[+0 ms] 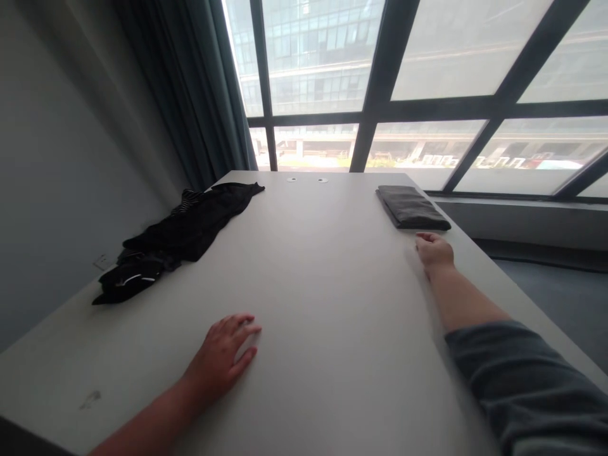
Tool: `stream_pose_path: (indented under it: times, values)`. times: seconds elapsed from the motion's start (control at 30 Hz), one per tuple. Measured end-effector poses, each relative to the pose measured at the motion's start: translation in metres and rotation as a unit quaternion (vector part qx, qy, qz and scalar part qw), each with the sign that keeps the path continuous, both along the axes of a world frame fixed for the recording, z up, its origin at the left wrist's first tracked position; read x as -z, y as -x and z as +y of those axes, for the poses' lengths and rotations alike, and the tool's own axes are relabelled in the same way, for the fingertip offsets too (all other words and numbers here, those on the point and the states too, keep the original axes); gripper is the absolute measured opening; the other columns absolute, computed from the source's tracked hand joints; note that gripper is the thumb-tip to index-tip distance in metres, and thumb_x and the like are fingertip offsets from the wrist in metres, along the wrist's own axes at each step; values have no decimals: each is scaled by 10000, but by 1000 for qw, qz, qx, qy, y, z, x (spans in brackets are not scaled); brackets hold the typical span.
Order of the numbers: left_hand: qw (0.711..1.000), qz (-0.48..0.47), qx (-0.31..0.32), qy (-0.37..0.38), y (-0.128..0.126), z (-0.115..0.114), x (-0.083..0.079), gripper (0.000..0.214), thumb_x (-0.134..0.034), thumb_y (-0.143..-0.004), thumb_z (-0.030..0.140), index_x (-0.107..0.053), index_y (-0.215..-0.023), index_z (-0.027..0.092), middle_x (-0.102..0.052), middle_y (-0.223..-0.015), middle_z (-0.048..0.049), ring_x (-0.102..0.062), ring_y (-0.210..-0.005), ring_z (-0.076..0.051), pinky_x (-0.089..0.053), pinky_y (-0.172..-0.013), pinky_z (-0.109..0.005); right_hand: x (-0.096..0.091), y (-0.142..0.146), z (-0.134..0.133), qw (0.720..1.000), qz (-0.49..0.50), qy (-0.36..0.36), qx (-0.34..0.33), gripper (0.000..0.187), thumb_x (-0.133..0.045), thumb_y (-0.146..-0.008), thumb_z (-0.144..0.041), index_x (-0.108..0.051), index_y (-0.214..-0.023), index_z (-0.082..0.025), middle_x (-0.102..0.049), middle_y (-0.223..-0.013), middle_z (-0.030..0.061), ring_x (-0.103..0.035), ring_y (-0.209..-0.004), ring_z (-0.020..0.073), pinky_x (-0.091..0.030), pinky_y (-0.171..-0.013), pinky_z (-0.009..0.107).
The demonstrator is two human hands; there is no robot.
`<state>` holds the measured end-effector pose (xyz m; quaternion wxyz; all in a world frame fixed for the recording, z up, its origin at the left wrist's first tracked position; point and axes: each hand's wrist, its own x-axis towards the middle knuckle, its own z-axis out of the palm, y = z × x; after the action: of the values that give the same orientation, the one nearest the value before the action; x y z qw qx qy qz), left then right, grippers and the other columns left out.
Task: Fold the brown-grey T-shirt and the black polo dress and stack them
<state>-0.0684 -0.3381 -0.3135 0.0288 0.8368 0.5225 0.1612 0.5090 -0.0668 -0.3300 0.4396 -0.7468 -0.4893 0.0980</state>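
Observation:
My left hand (228, 348) rests on the white table (323, 304), fingers spread and slightly bent, with nothing in them. Farther forward on the right side, my right hand (434, 250) is closed with its fingers curled in, and I see nothing held in it. Just beyond its knuckles lies a folded dark grey cloth (412, 208), flat and neat near the table's right edge; a small gap seems to part the hand from it. A loose heap of black clothes (190, 225) is spread along the left edge, apart from both hands.
Two small white fittings (323, 181) sit at the table's far end. Beyond stand large windows with dark frames (375, 114) and a dark curtain (190, 82). A grey wall (57, 177) with a socket (102, 261) borders the left side.

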Motion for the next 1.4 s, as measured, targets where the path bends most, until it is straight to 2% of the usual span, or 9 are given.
stream_pose_path:
  times: [0.17, 0.33, 0.47, 0.6, 0.7, 0.8, 1.07, 1.23, 1.4]
  values:
    - [997, 33, -54, -35, 9, 76, -4, 338, -551, -981, 313, -688, -1290, 285, -582, -1491, -91, -516, -1395, -303, -406, -1189, -532, 0, 40, -68, 981, -131, 41, -136, 281, -653, -834, -217, -820, -1048, -145, -679, -1113, 162, -635, -1063, 260, -452, -1089, 384]
    - [972, 58, -214, -80, 41, 147, -11, 348, -560, -950, 278, -728, -1236, 171, -494, -1581, -182, -409, -1493, -360, -357, -1217, -538, 4, 87, -122, 938, -214, 83, -261, 400, -587, -914, -330, -783, -1237, -198, -630, -1365, 159, -606, -1285, 299, -428, -1198, 464]
    - [940, 16, -329, -89, 83, 172, -19, 446, -550, -932, 215, -667, -1332, 54, -307, -1706, -241, -236, -1587, -414, -281, -1250, -580, 3, 124, -165, 923, -194, 107, -315, 456, -597, -907, -366, -752, -1313, -227, -568, -1480, 144, -548, -1391, 311, -404, -1235, 490]
    - [917, -40, -385, -92, 114, 176, -27, 566, -536, -932, 214, -572, -1462, 20, -146, -1759, -236, -403, -1483, -442, -397, -1177, -568, -2, 159, -210, 900, -166, 123, -384, 481, -644, -895, -355, -724, -1362, -276, -510, -1558, 128, -469, -1471, 333, -352, -1263, 555]
    - [911, -58, -408, -32, 124, 176, -30, 571, -528, -941, 243, -570, -1466, 23, -257, -1714, -249, -552, -1339, -430, -462, -1118, -560, -8, 175, -230, 886, -158, 121, -419, 473, -678, -891, -327, -718, -1362, -312, -500, -1578, 113, -417, -1513, 345, -268, -1291, 615]
    - [910, -59, -410, 8, 124, 177, -28, 552, -516, -937, 244, -577, -1439, 23, -395, -1627, -254, -610, -1266, -410, -490, -1084, -549, -15, 178, -233, 882, -142, 118, -434, 460, -676, -901, -310, -717, -1359, -305, -507, -1568, 114, -430, -1503, 336, -302, -1284, 594]
    - [916, -84, -364, -147, 106, 171, -36, 522, -479, -967, 210, -524, -1443, 1, -455, -1577, -248, -522, -1377, -380, -420, -1169, -501, -24, 172, -225, 885, -122, 98, -438, 396, -655, -906, -276, -741, -1292, -267, -569, -1481, 109, -516, -1414, 297, -387, -1244, 515]
    - [936, -73, -285, -192, 70, 154, -57, 425, -411, -1022, 248, -558, -1386, 84, -507, -1565, -200, -485, -1437, -351, -386, -1185, -481, -26, 174, -226, 880, -128, 105, -445, 397, -652, -912, -293, -739, -1298, -272, -565, -1482, 110, -513, -1414, 304, -387, -1246, 524]
    - [971, -69, -158, -168, -17, 114, -62, 392, -417, -1008, 229, -594, -1341, 122, -558, -1526, -188, -546, -1388, -344, -423, -1150, -469, -23, 174, -223, 884, -112, 81, -446, 398, -646, -918, -274, -726, -1307, -245, -586, -1444, 125, -558, -1371, 294, -434, -1216, 511]
